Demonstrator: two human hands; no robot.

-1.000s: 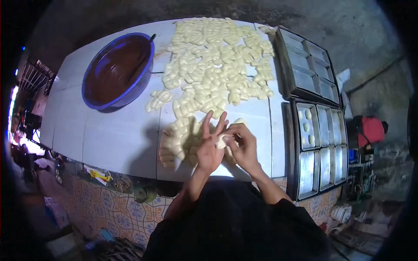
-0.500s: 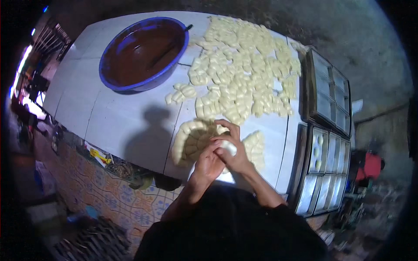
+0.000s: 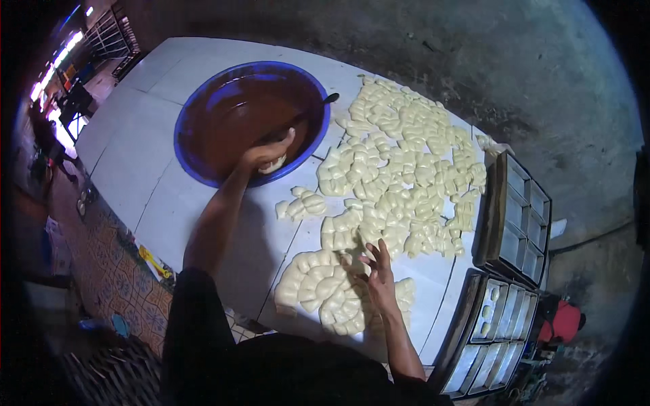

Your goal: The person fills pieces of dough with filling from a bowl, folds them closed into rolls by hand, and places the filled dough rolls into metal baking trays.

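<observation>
My left hand point(image 3: 265, 154) reaches over the right side of a blue basin point(image 3: 183, 154), which holds a smooth brown mass point(image 3: 223, 132). Under its palm shows a pale ridged dough piece point(image 3: 273, 165), close to the basin's inner wall; the hand seems closed round it, partly hiding it. My right hand point(image 3: 380, 276) hovers with fingers spread and nothing in them. Just left of it, the nearer group of pale dough pieces point(image 3: 315, 284) lies packed together on the white tiled table point(image 3: 152, 145).
A wide spread of dough pieces point(image 3: 399, 155) covers the table's far right. Along the right edge stand metal baking pans point(image 3: 521, 216), with several dough pieces in one nearer compartment point(image 3: 486, 312). A dark handle point(image 3: 331, 98) juts over the basin's rim. A wall point(image 3: 474, 68) rises behind.
The hands have parted from around a dough piece. My left hand has swung up and left into the basin; the right has opened over the near dough. The view has shifted.
</observation>
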